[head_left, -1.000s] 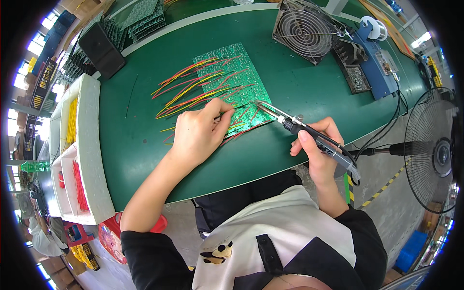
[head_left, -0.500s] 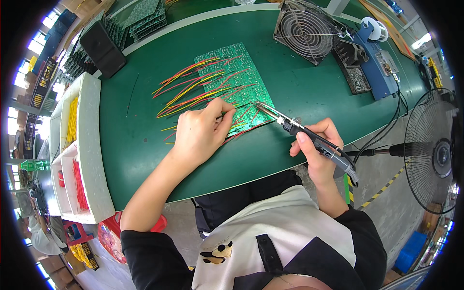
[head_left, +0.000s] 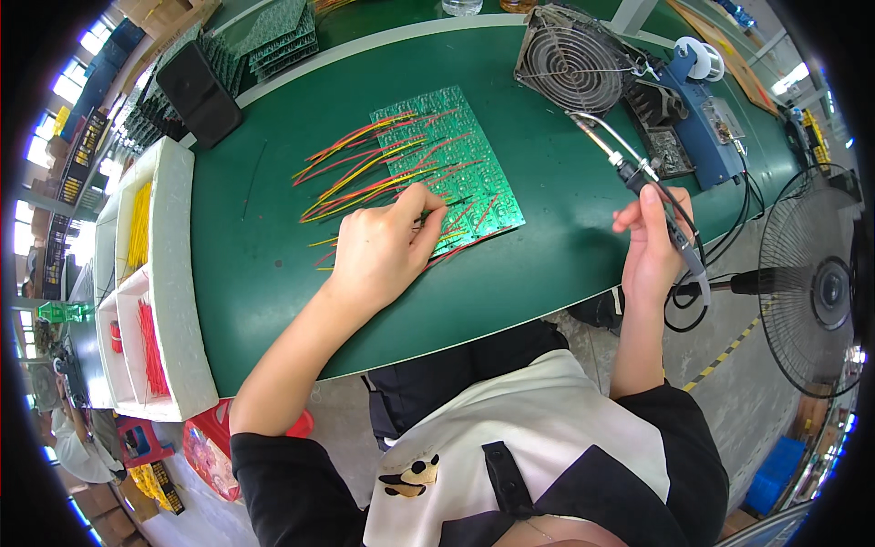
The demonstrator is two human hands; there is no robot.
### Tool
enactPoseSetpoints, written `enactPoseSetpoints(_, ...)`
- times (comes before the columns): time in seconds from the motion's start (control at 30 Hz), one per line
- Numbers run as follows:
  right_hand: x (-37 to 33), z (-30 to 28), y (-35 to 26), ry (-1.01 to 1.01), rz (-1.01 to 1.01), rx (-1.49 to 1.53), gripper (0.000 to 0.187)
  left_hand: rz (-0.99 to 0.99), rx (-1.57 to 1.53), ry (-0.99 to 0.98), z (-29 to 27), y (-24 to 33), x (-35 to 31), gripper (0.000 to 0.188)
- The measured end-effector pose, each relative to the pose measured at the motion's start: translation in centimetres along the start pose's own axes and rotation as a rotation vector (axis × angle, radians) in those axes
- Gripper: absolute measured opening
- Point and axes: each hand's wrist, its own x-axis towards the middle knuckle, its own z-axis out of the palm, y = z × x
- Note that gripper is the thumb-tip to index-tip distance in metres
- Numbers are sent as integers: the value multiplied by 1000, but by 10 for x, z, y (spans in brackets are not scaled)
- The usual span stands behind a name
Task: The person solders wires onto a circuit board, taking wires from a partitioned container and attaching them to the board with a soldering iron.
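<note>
A green circuit board panel (head_left: 497, 196) lies on the green bench, with red, yellow and black wires (head_left: 342, 187) fanning off its left side. Over the panel's near left corner rests my left hand (head_left: 387, 242), thumb and forefinger pinched on a thin dark wire whose end reaches onto the board. My right hand (head_left: 654, 242) is wrapped round the handle of a soldering iron (head_left: 629, 173) with a thin tube alongside its barrel. The iron's tip points up and left, in the air before the fan unit, apart from the board.
A square fan with a wire grille (head_left: 570, 68) stands at the back, beside a blue soldering station (head_left: 706, 114) with a solder spool (head_left: 704, 59). At left, a white foam box (head_left: 173, 301) holds yellow and red wires. A black phone-like slab (head_left: 196, 96) leans near stacked boards.
My right hand has carried the soldering iron off the board, up and to the right toward the square fan. The left hand stays pinched at nearly the same spot.
</note>
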Motion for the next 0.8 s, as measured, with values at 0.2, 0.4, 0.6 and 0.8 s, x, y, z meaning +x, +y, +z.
enactPoseSetpoints(0.2,4,-3,11,163,-117,48,16,115,241,-2,-18,9,3,16)
enactPoseSetpoints(0.4,4,-3,8,188,-114,8,17,155,287,255,-56,12,14,13)
enactPoseSetpoints(0.6,5,3,10,117,-77,-44,19,315,124,-50,-19,31,-10,10)
enactPoseSetpoints(0.8,4,2,9,77,-120,-95,16,387,299,-117,4,22,-16,11)
